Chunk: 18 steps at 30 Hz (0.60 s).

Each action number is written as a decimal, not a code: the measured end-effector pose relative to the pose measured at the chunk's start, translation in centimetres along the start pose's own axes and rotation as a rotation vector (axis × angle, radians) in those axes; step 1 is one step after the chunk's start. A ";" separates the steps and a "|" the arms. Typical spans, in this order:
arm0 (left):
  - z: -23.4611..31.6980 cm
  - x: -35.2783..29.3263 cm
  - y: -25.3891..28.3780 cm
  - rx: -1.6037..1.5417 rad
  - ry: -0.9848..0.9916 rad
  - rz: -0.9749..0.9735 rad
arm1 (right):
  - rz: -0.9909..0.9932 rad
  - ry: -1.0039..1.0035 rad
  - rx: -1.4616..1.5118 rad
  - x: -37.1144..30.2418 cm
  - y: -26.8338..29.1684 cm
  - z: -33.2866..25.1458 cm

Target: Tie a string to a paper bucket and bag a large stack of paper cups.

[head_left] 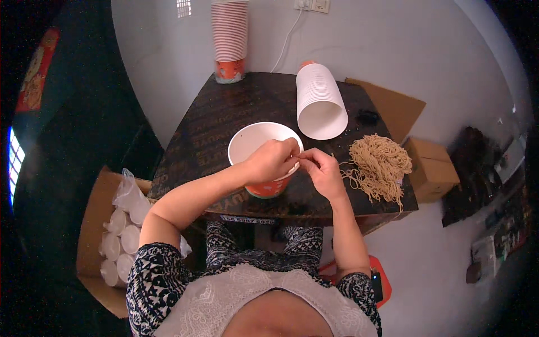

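A paper bucket, white inside with an orange-red printed outside, stands near the front edge of the dark table. My left hand reaches across its mouth, closed, with curled fingers at the right part of the rim. From the right, my right hand meets it there, thumb and forefinger pinched together just outside the rim. The fingertips of both hands almost touch. Whatever small thing they pinch is too small and too covered to name. Right of my right hand lies a loose heap of beige cords.
A stack of nested white buckets lies on its side behind. Another tall stack stands at the table's far left corner. On the floor at left, an open carton holds white containers in plastic. A closed cardboard box sits right of the table.
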State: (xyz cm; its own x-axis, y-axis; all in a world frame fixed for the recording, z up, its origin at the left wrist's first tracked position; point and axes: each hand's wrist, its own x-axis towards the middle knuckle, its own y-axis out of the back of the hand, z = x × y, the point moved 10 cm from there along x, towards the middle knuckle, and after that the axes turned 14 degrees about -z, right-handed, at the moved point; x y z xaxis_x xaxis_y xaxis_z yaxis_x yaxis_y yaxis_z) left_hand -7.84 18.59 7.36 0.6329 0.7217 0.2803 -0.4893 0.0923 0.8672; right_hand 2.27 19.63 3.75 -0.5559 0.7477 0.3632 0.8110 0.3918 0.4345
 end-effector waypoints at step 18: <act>-4.8 -0.1 -2.1 -0.613 0.381 -0.229 | 0.230 0.269 -0.359 -3.7 -0.2 -3.6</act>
State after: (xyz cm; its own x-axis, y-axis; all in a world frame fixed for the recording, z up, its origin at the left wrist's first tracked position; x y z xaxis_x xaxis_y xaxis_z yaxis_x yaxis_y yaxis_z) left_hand -9.76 21.64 3.54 0.5623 0.8154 -0.1376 -0.6869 0.5532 0.4714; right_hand 3.51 14.81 5.28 -0.4362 0.6097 0.6618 0.8300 -0.0114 0.5576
